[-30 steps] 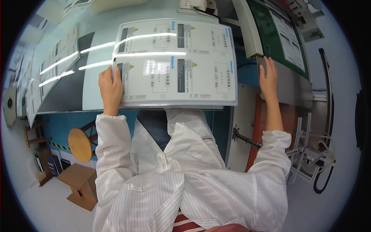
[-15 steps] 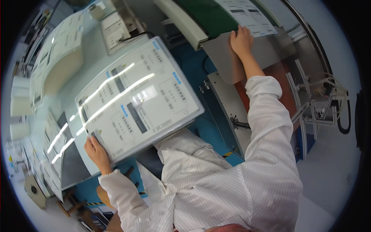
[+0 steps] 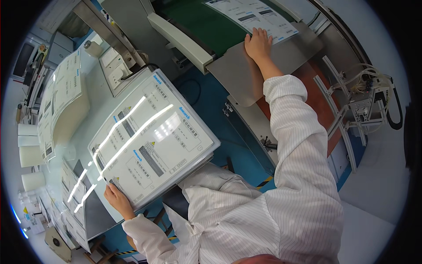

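Printed label sheets (image 3: 154,141) lie stacked on the pale bench (image 3: 94,132), the left hand (image 3: 116,196) gripping their near corner. Right hand (image 3: 258,43) presses flat, fingers spread, on a sheet (image 3: 255,15) at the green conveyor (image 3: 206,26). Best to square each sheet before feeding.

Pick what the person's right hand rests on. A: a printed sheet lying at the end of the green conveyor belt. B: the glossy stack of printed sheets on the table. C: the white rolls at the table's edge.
A: the right hand lies flat on the printed sheet at the end of the green conveyor belt.
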`<state>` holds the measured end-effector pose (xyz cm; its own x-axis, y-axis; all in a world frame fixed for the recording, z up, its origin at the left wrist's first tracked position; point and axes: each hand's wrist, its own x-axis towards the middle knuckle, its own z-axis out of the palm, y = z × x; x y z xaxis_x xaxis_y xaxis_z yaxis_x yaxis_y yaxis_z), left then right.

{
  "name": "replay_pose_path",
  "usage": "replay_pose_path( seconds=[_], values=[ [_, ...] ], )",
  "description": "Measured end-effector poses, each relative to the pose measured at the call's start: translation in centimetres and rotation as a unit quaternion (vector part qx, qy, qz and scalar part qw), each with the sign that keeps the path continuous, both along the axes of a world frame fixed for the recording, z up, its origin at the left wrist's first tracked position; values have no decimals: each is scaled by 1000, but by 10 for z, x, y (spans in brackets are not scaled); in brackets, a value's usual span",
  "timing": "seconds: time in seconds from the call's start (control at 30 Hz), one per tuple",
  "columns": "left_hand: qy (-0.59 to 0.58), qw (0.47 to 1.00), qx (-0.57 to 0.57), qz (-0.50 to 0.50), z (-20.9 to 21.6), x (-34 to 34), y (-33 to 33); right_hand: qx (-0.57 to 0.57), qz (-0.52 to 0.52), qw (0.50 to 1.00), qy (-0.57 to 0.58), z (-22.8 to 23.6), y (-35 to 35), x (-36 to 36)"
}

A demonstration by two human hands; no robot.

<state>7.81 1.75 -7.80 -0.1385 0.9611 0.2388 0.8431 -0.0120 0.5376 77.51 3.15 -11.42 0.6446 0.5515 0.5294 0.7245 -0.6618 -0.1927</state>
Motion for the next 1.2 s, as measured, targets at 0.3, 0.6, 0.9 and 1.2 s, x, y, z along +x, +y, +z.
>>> replay_pose_path(
  seconds=[0.3, 0.6, 0.9, 1.2],
  values=[
    [3, 1000, -27, -1, 1, -4, 0, -33, -24, 999, 11, 9, -6, -2],
    [-31, 999, -1, -16, 2, 0, -1, -122, -52, 982, 137, 17, -46, -15],
    [-79, 996, -28, 15, 3, 4, -3, -157, 87, 975, 128, 34, -148, -105],
    [-64, 998, 22, 9, -2, -1, -5, -322, 139, 934, 66, 68, -174, -156]
  ],
)
